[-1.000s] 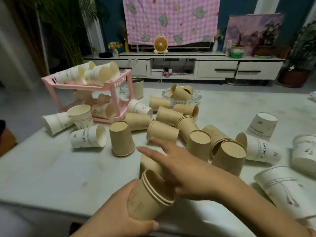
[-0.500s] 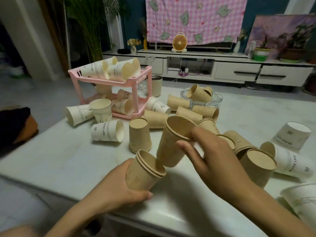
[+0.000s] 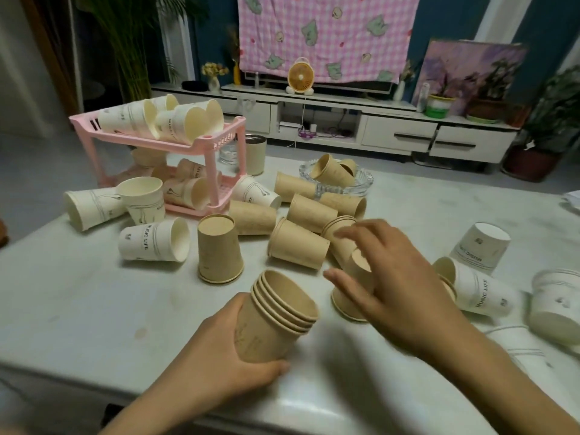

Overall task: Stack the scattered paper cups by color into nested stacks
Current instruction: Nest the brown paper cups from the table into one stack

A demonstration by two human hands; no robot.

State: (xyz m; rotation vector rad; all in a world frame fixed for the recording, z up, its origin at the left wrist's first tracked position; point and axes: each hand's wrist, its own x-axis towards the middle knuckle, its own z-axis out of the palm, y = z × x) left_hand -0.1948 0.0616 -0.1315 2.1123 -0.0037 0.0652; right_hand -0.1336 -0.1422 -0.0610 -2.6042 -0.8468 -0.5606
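My left hand (image 3: pixel 219 356) grips a nested stack of brown cups (image 3: pixel 273 315), tilted with its mouths up and to the right, near the table's front edge. My right hand (image 3: pixel 395 284) hovers with spread fingers over an upside-down brown cup (image 3: pixel 354 290) just right of the stack; whether it touches the cup is unclear. Another upside-down brown cup (image 3: pixel 219 249) stands left of centre. Several brown cups (image 3: pixel 298 243) lie on their sides behind. White cups (image 3: pixel 157 240) lie at the left and white cups (image 3: pixel 477 290) at the right.
A pink two-tier rack (image 3: pixel 219 171) at the back left holds several white and brown cups. A glass dish (image 3: pixel 364 180) with brown cups sits at the back centre. A metal can (image 3: pixel 255 155) stands behind the rack. The pale table (image 3: pixel 78 309) ends close in front.
The brown cup my right hand held is now nested in the stack in my left hand. My right hand has let go and moved right, over an upside-down brown cup.
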